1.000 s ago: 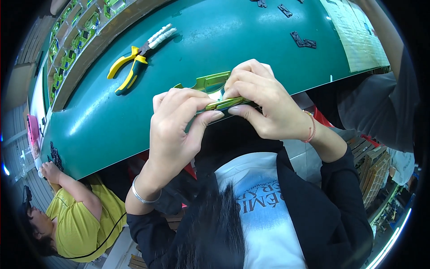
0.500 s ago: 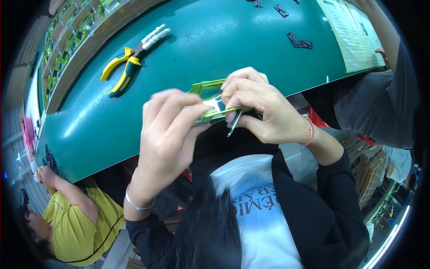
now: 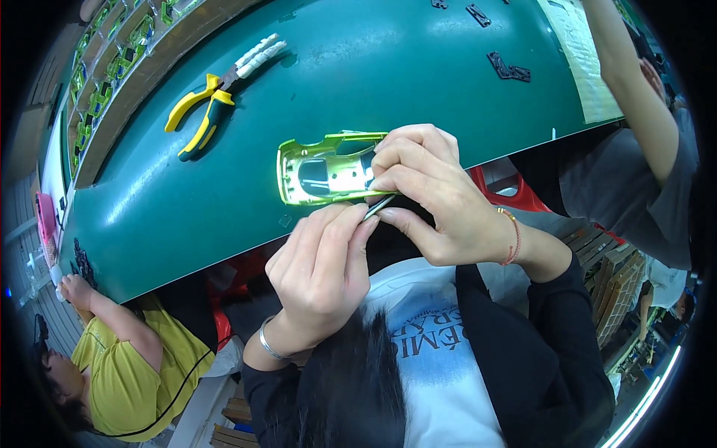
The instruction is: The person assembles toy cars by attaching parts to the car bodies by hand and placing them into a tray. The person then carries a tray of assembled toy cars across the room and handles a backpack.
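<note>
A shiny green toy car shell (image 3: pixel 323 172) is held just above the green table (image 3: pixel 388 67), its hollow inner side facing me. My right hand (image 3: pixel 437 201) grips the shell's right end, fingers curled over it. A thin metal tool (image 3: pixel 379 206) pokes out below those fingers. My left hand (image 3: pixel 321 272) is below the shell and pinches the lower tip of that tool between thumb and forefinger. The tool's upper end is hidden under my right fingers.
Yellow-handled pliers (image 3: pixel 200 116) lie on the table at the upper left. Small black parts (image 3: pixel 509 69) and a paper sheet (image 3: pixel 579 52) sit at the far right. A tray of green parts (image 3: pixel 101 82) lines the left edge. People in yellow (image 3: pixel 127 369) and grey (image 3: pixel 635 157) work nearby.
The car shell has turned from edge-on to showing its inside. My left hand has come off the shell and dropped lower, onto the thin tool.
</note>
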A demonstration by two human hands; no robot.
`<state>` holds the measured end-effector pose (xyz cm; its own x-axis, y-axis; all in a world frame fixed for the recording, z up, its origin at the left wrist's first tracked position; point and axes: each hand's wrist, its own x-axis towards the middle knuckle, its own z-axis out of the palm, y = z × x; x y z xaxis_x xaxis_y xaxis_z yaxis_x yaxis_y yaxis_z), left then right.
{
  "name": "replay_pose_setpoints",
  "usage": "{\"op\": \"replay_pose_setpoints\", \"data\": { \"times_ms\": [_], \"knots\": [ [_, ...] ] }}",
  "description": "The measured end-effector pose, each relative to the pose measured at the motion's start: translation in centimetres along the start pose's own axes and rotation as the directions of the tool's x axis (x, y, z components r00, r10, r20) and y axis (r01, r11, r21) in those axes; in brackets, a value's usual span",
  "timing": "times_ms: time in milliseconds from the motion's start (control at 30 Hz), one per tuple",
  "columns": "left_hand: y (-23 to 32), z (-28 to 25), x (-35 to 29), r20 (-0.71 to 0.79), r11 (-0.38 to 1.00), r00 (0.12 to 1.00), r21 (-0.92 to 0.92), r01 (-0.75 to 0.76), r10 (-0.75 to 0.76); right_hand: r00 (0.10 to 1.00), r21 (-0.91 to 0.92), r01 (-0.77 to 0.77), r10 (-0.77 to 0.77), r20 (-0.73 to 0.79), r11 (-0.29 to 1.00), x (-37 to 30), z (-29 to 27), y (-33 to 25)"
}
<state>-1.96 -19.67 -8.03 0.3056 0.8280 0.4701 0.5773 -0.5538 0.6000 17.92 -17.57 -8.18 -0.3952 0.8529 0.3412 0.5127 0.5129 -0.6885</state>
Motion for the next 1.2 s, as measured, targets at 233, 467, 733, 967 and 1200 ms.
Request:
{"op": "replay_pose_setpoints", "data": {
  "times_ms": [233, 467, 733, 967, 1200],
  "knots": [
    [-0.5, 2.2, -0.4, -0.104, 0.999, 0.994, 0.008, -0.043, 0.043, 0.998, -0.036, 0.052, -0.054, -0.045, 0.998, -0.3, 0.9, 0.6],
    [-1.9, 2.2, 0.7, -0.081, 0.993, 0.990, -0.027, -0.119, 0.116, 0.998, -0.042, 0.056, -0.057, -0.031, 0.998, 0.0, 0.8, 1.5],
    [-1.3, 1.6, -0.3, -0.088, 0.992, 0.995, 0.118, -0.035, 0.046, 0.966, -0.183, 0.213, -0.235, -0.109, 0.960, -0.7, 1.3, 2.1],
    [-1.1, 1.2, -0.9, -0.147, 0.935, 0.982, 0.350, -0.062, 0.120, 0.981, -0.185, 0.133, -0.155, -0.112, 0.974, -0.5, 1.6, 1.8],
    [-2.2, 0.1, 1.6, 0.039, 0.963, 0.994, 0.245, -0.110, 0.104, 0.983, -0.219, 0.134, -0.158, -0.098, 0.967, -0.4, 1.4, 2.0]
  ]
}}
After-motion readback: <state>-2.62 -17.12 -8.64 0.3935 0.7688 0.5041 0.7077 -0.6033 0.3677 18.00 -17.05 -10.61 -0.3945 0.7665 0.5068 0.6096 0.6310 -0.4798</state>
